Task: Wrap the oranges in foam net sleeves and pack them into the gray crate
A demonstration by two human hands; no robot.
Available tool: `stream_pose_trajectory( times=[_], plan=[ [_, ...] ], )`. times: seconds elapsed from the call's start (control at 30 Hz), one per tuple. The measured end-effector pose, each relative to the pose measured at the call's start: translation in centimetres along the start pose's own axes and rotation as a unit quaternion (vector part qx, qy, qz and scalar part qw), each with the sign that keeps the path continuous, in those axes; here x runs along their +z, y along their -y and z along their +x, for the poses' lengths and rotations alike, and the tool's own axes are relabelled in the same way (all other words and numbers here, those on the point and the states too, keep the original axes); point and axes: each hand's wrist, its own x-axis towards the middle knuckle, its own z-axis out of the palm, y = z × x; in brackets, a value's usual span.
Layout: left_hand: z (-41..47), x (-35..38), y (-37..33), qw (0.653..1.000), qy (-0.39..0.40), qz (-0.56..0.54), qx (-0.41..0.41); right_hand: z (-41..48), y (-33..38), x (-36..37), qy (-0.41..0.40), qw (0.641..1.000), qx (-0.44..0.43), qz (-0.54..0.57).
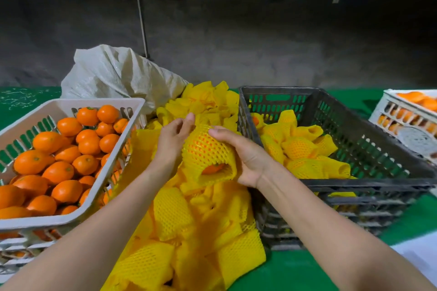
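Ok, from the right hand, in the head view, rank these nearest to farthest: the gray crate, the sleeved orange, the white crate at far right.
1. The sleeved orange: held in the right hand, at centre.
2. The gray crate: just right of the hand, its near rim beside the wrist.
3. The white crate: far right, beyond the gray crate.

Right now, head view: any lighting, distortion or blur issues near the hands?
Head view: foreground evenly lit, no glare; back wall dark, underexposed; wide-angle lens skews the gray crate toward the frame edge; left hand looks slightly soft at its tips; right hand and sleeved orange sharp.
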Motion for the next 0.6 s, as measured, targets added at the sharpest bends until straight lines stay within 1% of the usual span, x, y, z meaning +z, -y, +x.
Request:
stream_pose_trajectory(
  times=[0.1, 0.17, 0.27, 0.33, 0.37, 0.4, 0.43, 0.47, 0.53, 0.6],
  plan=[
    [-0.2, 3.4, -0.2, 0.999, -0.023, -0.011, 0.021, -1.5, 2.2, -2.8, -0.025, 0.999, -0.022, -0.038],
    [-0.7, 5.9, -0.2, 0.999, -0.02, -0.012, 0.029, -2.7, 4.0, -5.3, -0.051, 0.997, -0.029, -0.046],
    [-1.3, 9.8, -0.2, 0.996, 0.026, 0.045, 0.075, -3.9, 7.0, -9.5, -0.119, 0.989, -0.072, -0.047],
    [-1.3, 12.2, -0.4, 0.985, 0.091, 0.095, 0.112, -3.8, 9.0, -12.7, -0.199, 0.97, -0.115, -0.076],
    [-1.3, 13.3, -0.5, 0.974, 0.131, 0.131, 0.127, -3.6, 9.8, -14.3, -0.254, 0.95, -0.129, -0.131],
    [-1.2, 14.3, -0.4, 0.961, 0.165, 0.173, 0.136, -3.1, 10.4, -15.9, -0.31, 0.918, -0.126, -0.212],
    [-1.2, 15.2, -0.3, 0.948, 0.185, 0.218, 0.141, -2.6, 10.8, -17.4, -0.355, 0.882, -0.108, -0.292],
    [-1.2, 15.8, -0.1, 0.934, 0.192, 0.261, 0.146, -2.0, 10.8, -18.7, -0.38, 0.847, -0.085, -0.362],
    [-1.2, 16.5, 0.4, 0.917, 0.182, 0.318, 0.158, -0.6, 10.4, -20.3, -0.38, 0.8, -0.045, -0.462],
    [-1.2, 16.5, 0.8, 0.918, 0.164, 0.322, 0.162, 1.0, 9.6, -21.2, -0.35, 0.772, -0.015, -0.53]
  ],
)
